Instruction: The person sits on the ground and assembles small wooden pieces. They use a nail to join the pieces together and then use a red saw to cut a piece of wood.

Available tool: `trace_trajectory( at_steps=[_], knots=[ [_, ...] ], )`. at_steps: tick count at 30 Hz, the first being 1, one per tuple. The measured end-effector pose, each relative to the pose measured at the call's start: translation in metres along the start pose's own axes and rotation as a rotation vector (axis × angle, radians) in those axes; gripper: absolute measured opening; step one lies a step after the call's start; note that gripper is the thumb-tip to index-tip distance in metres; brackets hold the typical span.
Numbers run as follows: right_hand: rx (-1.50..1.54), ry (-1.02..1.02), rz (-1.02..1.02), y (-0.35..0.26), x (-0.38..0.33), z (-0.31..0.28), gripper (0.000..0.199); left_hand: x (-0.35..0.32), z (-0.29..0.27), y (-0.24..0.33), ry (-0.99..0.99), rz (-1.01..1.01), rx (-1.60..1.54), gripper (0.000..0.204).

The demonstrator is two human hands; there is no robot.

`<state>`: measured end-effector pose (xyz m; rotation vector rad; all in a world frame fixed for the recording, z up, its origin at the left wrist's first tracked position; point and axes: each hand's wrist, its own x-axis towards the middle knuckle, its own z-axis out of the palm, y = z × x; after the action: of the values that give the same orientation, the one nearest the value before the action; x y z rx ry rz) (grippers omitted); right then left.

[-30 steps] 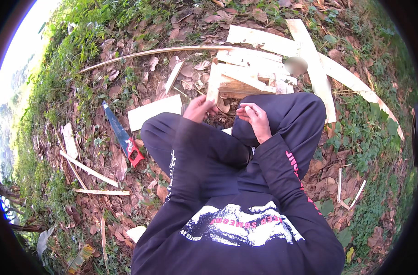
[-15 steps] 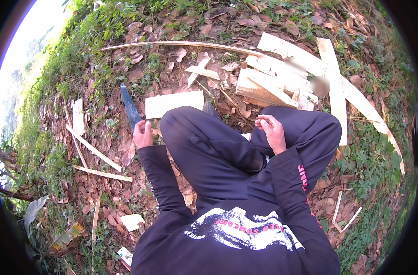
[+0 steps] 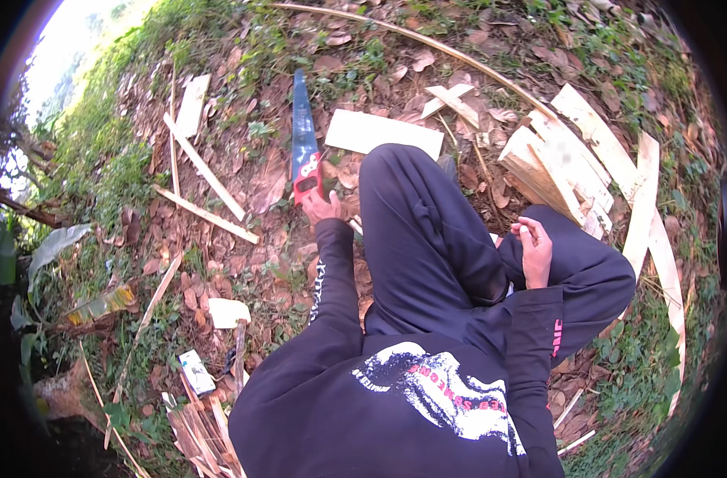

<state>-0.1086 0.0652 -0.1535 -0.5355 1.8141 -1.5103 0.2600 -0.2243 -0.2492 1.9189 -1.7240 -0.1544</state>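
Observation:
A handsaw with a blue blade (image 3: pixel 302 119) and a red handle (image 3: pixel 307 177) lies on the leafy ground left of my raised knee. My left hand (image 3: pixel 323 209) is at the near end of that handle, its fingers stretched out over the edge and not wrapped round it. Over my bent right leg hovers my right hand (image 3: pixel 534 253), fingers curled in toward the thumb; nothing shows in it. A pale flat board (image 3: pixel 383 132) lies just beyond my knee, right of the saw.
Stacked pale planks (image 3: pixel 550 163) lie ahead on the right, crossed by long boards (image 3: pixel 644 191). Two short pieces form a cross (image 3: pixel 452 102). Thin strips (image 3: pixel 204 163) are scattered at left. A bundle of split sticks (image 3: pixel 204 434) and a white box-like item (image 3: pixel 197 372) are at lower left.
My view has swung left, shifting the scene rightward. My left hand has drawn back from the saw, uncovering its red handle. The right hand stays curled over my leg.

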Motion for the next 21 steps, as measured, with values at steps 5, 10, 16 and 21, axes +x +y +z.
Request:
trace_trajectory(
  at_steps=[5,10,16,21],
  knots=[
    [-0.017,-0.078,-0.007,0.007,0.003,0.002,0.021,0.019,0.007,-0.025,-0.124,-0.051,0.16,0.04],
    [-0.008,-0.075,-0.015,0.009,0.003,0.001,0.021,0.029,0.0,-0.009,-0.252,0.019,0.407,0.044],
    [-0.052,-0.07,0.013,0.006,0.006,-0.004,0.021,0.057,-0.007,0.002,-0.415,-0.151,0.452,0.045],
    [0.003,-0.085,0.016,0.011,0.006,0.003,0.021,0.082,-0.034,-0.05,-0.393,-0.344,-0.485,0.027]
  ],
)
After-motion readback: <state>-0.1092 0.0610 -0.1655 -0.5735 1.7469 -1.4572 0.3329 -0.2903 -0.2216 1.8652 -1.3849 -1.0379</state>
